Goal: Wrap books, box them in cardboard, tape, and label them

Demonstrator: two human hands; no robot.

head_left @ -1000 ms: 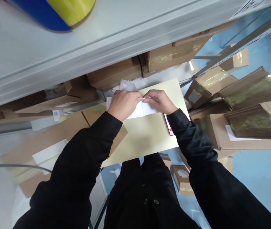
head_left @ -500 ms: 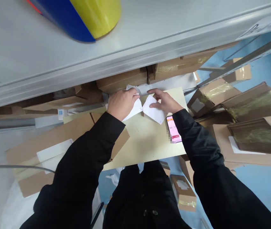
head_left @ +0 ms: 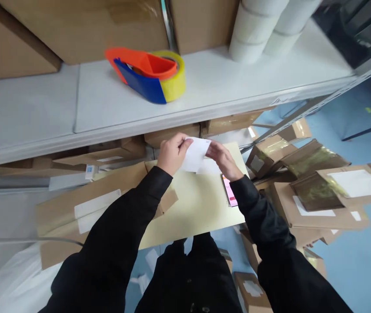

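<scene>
A small white paper sheet [head_left: 195, 153] is up over the cream tabletop, pinched at its left edge between the thumb and fingers of my left hand [head_left: 172, 152]. Faint dark print shows near its top right corner. My right hand [head_left: 225, 161] is closed at the right side of the papers, its fingertips partly hidden behind the sheet's edge. Just below, a second white sheet [head_left: 209, 167] overlaps the first and reaches under my right hand. A phone [head_left: 229, 191] with a pink screen lies by my right wrist, partly covered by the sleeve.
A tape dispenser [head_left: 154, 74] with yellow tape sits on the grey shelf [head_left: 107, 104] above, near white rolls [head_left: 253, 30]. An open cardboard box [head_left: 61, 208] lies at the left of the table [head_left: 192, 208]. Several taped boxes [head_left: 315, 204] are stacked at right.
My view has tilted up, showing more of the shelf. The sheets, apart before, now overlap; my left hand holds one up flat, and my right hand has shifted to the sheets' right edge.
</scene>
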